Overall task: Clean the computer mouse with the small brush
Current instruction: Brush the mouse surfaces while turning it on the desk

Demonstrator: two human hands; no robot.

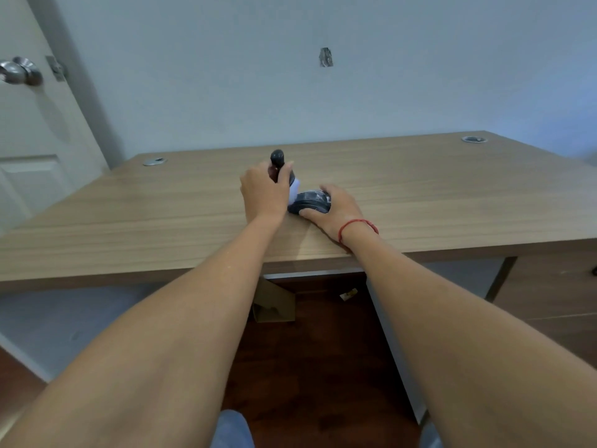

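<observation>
A dark computer mouse point(310, 201) lies on the wooden desk point(161, 221) near its front edge. My right hand point(336, 210), with a red string on the wrist, is wrapped around the mouse from the right. My left hand point(265, 190) grips a small brush point(277, 160) by its dark handle, which sticks up above the fingers. The brush's white bristles point(294, 192) point down and touch the left side of the mouse. Most of the brush's body is hidden by my fingers.
Two round metal cable grommets point(155, 161) point(474, 139) sit at the desk's back corners. A white door with a metal knob point(19, 72) stands at the left. Under the desk lie a cardboard piece point(274, 302) and a dark wooden floor.
</observation>
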